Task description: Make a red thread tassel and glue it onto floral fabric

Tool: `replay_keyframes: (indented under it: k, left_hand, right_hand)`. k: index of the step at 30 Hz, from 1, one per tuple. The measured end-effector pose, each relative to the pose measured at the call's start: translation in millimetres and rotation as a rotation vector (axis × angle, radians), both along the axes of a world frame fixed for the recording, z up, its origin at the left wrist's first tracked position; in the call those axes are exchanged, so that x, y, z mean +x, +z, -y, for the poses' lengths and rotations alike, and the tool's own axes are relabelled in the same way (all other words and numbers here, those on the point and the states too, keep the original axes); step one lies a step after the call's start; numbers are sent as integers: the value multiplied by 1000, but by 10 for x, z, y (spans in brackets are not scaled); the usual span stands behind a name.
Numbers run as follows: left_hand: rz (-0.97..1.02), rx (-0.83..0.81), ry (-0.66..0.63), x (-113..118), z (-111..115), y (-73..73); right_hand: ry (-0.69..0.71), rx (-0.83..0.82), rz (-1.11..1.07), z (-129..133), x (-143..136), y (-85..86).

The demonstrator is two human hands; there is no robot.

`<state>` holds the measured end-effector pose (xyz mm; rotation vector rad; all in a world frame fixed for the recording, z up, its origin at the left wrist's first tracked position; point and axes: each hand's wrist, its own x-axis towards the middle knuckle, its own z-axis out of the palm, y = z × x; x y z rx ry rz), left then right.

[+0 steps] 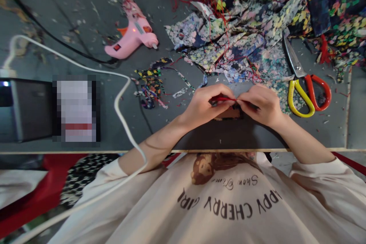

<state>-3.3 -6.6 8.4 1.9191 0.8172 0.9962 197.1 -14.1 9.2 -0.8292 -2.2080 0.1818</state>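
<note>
My left hand [207, 103] and my right hand [261, 105] meet fingertip to fingertip above the grey table near its front edge. Between them is a thin red strip [223, 99], pinched by the fingers of both hands; part of it runs into my left palm. Just below my hands lies a small brown piece [230, 113], partly covered by them. Floral fabric scraps [240, 49] with loose red threads spread right behind my hands. Scissors [301, 80] with one yellow and one red handle lie to the right of my right hand.
A pink glue gun [133, 36] lies at the back left, with a black cable. Small fabric snippets [150, 85] are left of my hands. A white cable [120, 103] crosses the table and my left forearm. A blurred-out phone-like object [76, 108] and a dark box [31, 110] stand far left.
</note>
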Motion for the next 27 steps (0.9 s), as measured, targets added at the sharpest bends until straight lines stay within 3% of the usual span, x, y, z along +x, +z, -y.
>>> replay_keyframes:
  k: [12,19,27]
  left_hand:
    - [115,-5,-24,6,-10,-43]
    - [152,-39,-28,-6,-19,-45]
    - [204,-173,-52,-6,-10,-43]
  right_hand:
    - [7,-6,-21,4,-6,9]
    - [-6,-172,-27,8,29,49]
    - [29,-236,-114,-2,32,36]
